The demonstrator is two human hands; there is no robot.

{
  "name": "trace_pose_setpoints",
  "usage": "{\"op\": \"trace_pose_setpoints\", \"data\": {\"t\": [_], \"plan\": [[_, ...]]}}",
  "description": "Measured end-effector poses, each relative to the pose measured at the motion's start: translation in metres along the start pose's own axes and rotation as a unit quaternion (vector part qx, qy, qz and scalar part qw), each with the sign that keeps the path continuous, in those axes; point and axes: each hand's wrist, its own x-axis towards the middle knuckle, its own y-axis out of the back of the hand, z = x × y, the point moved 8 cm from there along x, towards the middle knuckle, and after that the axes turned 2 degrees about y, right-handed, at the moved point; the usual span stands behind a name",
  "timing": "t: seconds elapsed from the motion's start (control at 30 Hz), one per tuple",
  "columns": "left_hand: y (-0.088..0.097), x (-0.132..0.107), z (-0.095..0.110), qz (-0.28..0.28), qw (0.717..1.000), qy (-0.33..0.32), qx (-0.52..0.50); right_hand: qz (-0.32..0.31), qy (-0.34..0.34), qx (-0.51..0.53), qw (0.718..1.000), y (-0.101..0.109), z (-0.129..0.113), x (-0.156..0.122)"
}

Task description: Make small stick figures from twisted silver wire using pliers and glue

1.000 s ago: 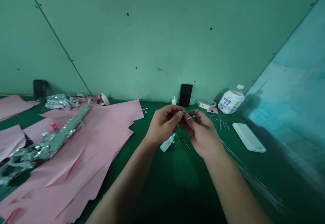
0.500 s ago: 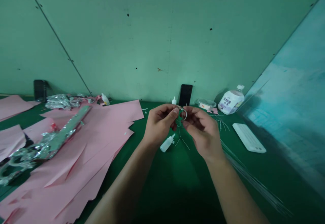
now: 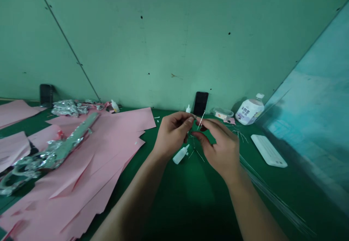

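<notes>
My left hand (image 3: 174, 130) is closed, thumb and fingertips pinched on a thin white strip (image 3: 201, 119), its held end hidden by the fingers. My right hand (image 3: 220, 144) is just to the right, thumb and forefinger apart, the strip passing close by its forefinger tip. Whether that finger touches the strip is hard to tell. Below the hands, a small figure of bent wire (image 3: 194, 149) lies on the green tabletop, its two legs spread. Beside it on the left lies a small white squeeze bottle (image 3: 180, 155) with a pointed nozzle.
Pink paper sheets (image 3: 109, 153) cover the left side, with a foil-wrapped object (image 3: 68, 142) on top. Upright at the wall are a phone (image 3: 201, 103) and a drink bottle (image 3: 249, 110). A plastic tub (image 3: 223, 114), a white slab (image 3: 268, 150) and long wires (image 3: 272, 193) lie right.
The strip, curled into a ring between both hands before, now shows as a straight line. My right thumb and forefinger have spread apart; my left hand keeps its pinch.
</notes>
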Motion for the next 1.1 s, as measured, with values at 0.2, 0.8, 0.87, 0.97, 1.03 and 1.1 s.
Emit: {"op": "trace_pose_setpoints", "data": {"t": [0.2,0.8,0.87,0.97,1.03,1.1], "plan": [[-0.006,0.0,-0.009,0.009,0.997,0.032,-0.066,0.032,0.086,-0.081,0.992,0.002,-0.009,-0.001],[-0.012,-0.003,-0.011,0.045,0.986,-0.018,-0.161,0.105,-0.125,0.06,0.985,0.013,0.014,-0.008],[-0.013,-0.004,-0.005,0.039,0.986,-0.053,-0.151,0.097,-0.226,0.131,0.96,0.009,0.027,-0.013],[-0.017,-0.007,0.002,0.013,0.984,-0.1,-0.149,0.084,-0.338,0.277,0.896,-0.002,0.043,-0.019],[-0.02,-0.008,0.004,-0.007,0.98,-0.116,-0.163,0.08,-0.385,0.38,0.838,-0.01,0.048,-0.022],[-0.022,-0.009,0.005,-0.016,0.977,-0.12,-0.175,0.064,-0.427,0.455,0.779,-0.019,0.049,-0.025]]}}
